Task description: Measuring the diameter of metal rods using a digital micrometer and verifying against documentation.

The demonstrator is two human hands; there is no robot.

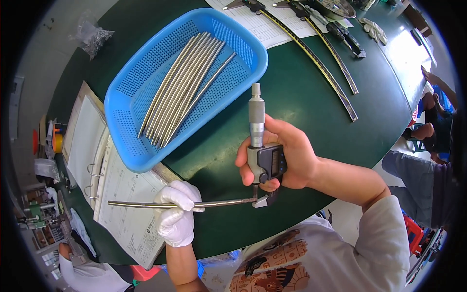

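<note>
From the head view we see the gloved left hand [177,214] pinched around a thin rod [146,204], held level above the bench [311,107]. The bare right hand [287,158] is wrapped around a micrometer [260,151] whose jaws meet the rod's right end. Behind, a blue basket [126,97] holds more rods [182,87].

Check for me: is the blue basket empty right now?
No, the blue basket holds a bundle of metal rods, while the gloved left hand holds one more rod outside it at the micrometer.

rod [146,204] middle hidden in glove, micrometer [262,160] display unreadable — too small
</note>
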